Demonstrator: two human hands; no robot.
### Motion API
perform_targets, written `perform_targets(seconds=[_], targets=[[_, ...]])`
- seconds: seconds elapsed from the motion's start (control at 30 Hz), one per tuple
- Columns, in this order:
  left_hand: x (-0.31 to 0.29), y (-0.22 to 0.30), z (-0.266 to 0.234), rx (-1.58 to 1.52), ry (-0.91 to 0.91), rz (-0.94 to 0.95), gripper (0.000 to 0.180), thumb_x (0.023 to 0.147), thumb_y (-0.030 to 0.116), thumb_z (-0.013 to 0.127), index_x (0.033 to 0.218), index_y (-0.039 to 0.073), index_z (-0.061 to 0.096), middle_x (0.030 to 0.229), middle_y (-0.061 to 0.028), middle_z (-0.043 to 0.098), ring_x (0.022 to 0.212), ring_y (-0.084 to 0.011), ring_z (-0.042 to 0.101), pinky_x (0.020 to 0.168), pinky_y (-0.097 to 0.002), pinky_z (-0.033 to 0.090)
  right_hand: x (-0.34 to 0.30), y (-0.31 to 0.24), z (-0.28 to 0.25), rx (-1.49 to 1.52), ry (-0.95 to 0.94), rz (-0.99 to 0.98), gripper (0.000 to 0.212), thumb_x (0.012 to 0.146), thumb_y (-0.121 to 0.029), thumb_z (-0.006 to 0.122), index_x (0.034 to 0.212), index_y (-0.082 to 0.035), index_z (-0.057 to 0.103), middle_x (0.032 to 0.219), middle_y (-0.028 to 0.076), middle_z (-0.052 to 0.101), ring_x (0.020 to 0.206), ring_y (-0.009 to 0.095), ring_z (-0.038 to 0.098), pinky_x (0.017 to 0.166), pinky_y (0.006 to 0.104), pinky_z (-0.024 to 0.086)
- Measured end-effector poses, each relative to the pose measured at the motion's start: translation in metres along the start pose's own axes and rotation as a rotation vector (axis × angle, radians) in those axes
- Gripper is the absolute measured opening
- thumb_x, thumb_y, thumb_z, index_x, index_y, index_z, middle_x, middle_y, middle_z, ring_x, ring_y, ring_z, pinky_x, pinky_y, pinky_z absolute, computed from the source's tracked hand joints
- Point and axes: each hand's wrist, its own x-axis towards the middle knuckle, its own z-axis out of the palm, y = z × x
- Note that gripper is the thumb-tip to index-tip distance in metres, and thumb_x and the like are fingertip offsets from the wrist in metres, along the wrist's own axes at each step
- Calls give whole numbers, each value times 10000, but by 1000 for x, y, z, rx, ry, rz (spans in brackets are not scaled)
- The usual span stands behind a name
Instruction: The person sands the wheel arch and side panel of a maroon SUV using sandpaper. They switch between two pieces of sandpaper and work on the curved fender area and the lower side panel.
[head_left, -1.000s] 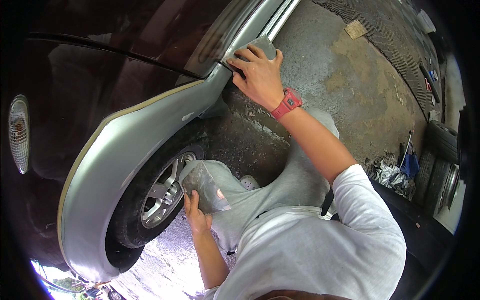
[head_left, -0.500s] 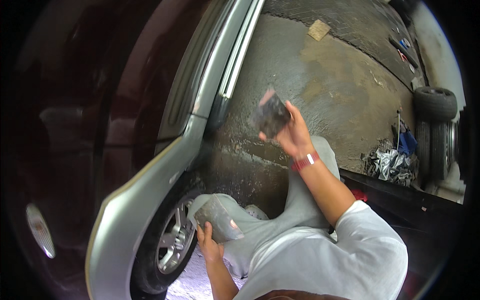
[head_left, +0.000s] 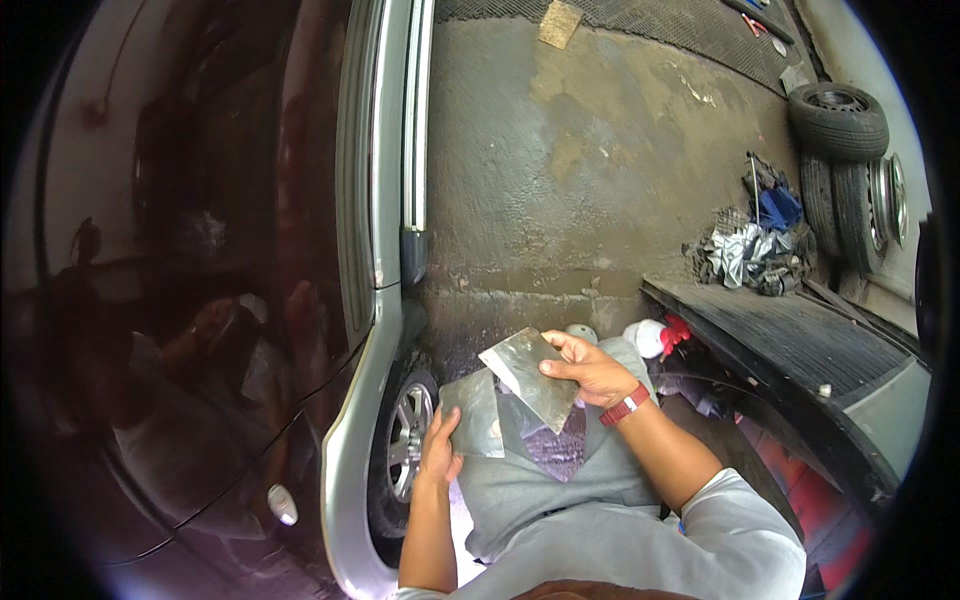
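My left hand (head_left: 440,447) grips a thin square sheet (head_left: 474,418), grey and shiny, beside the car's front wheel. In my right hand (head_left: 592,373), thumb on top, is a second thin square sheet (head_left: 532,378), grey with a bright reflective side. The two sheets are close together above my lap, their near edges almost meeting. Below them shows a purplish, glossy flat piece (head_left: 557,450), its upper part hidden by the right-hand sheet; I cannot tell whether it is held or lies on my lap. What the sheets are made of is unclear.
A dark red car (head_left: 200,300) with silver lower trim stands close on my left, its wheel (head_left: 408,435) by my left forearm. To my right is a dark ribbed surface (head_left: 790,345). Beyond lie a scrap pile (head_left: 748,252), stacked tyres (head_left: 838,120) and a tan square (head_left: 559,24).
My right hand has come down toward my lap and left hand, still holding its sheet. The left-hand sheet has moved slightly up and right. The whole view has shifted.
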Motion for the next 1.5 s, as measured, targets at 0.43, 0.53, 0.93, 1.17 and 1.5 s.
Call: perform_targets(seconds=[0.43,0.53,0.93,1.17,1.5], targets=[[-52,166,198,966,146,453,653,1119,454,541,1565,-17,468,1488,-227,606,1391,-315,568,1165,-416,409,-45,-141,113,-1481,367,-613,515,852,63,598,1315,-152,670,1395,134,642,1387,358,550,1200,525,388],[-29,182,216,746,282,494,667,1117,441,556,1558,-49,459,1463,-222,619,1367,-306,570,1167,-405,402,-30,-149,135,-1742,303,-694,595,863,5,620,1399,-243,686,1454,112,621,1432,375,514,1213,655,307],[84,353,321,156,118,309,463,1084,258,635,1482,40,543,1335,-106,673,1191,-233,668,1047,-386,530,24,-325,191,-1591,68,-753,617,944,-78,614,1512,-317,588,1607,169,451,1471,464,475,1178,724,364],[87,422,422,89,-90,29,403,1092,192,612,1462,47,546,1329,-71,682,1192,-176,685,1019,-370,582,38,-392,99,-2003,402,-319,662,898,12,604,1534,-124,483,1525,232,464,1386,523,529,1074,553,545],[117,468,568,392,-160,-79,456,1099,244,613,1500,52,513,1351,-67,669,1169,-154,686,1019,-352,575,-64,-438,-60,-421,1578,-385,651,933,89,496,1569,-22,414,1572,263,490,1481,376,467,1243,432,333]])
